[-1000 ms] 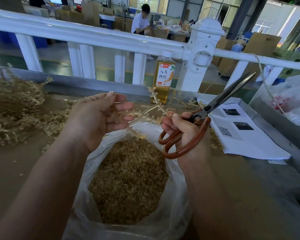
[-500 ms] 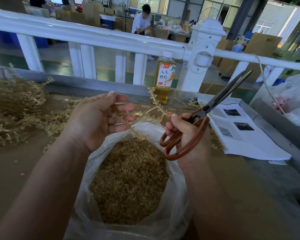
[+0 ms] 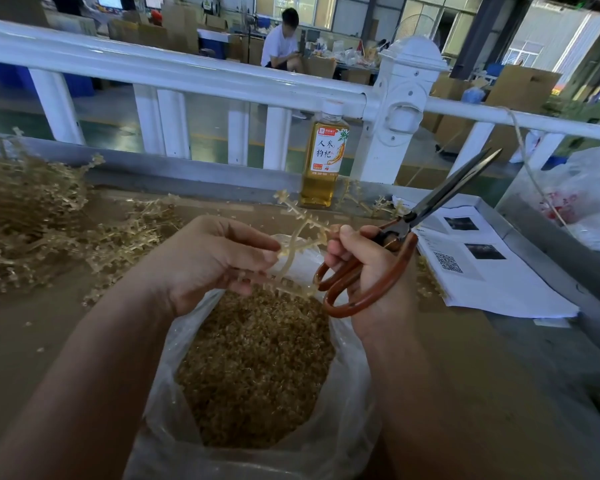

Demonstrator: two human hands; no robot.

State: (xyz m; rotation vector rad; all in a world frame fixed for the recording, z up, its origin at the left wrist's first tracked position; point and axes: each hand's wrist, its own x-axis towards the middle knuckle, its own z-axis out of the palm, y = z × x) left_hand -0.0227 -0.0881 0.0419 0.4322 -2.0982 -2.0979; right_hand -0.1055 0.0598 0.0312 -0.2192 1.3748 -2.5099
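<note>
My left hand (image 3: 208, 261) pinches a pale yellow branched plastic sprig (image 3: 300, 233) over an open clear plastic bag (image 3: 347, 424) filled with small golden-brown pieces (image 3: 257, 368). My right hand (image 3: 371, 271) grips large scissors (image 3: 426, 209) by their brown handles, blades closed and pointing up to the right. The thumb and fingertip of that hand also touch the sprig's right branch. The sprig's lower end hangs just above the bag's contents.
A heap of similar golden sprigs (image 3: 32, 216) lies at the left on the brown table (image 3: 21, 334). A bottle of yellow drink (image 3: 323, 161) stands by the white railing (image 3: 187, 74). Printed papers (image 3: 482, 268) lie at the right, another plastic bag (image 3: 582, 199) beyond. A person sits far behind.
My left hand's fingers have curled in from straight to a pinch on the sprig. The sprig has turned more upright between both hands. The scissors stay where they were.
</note>
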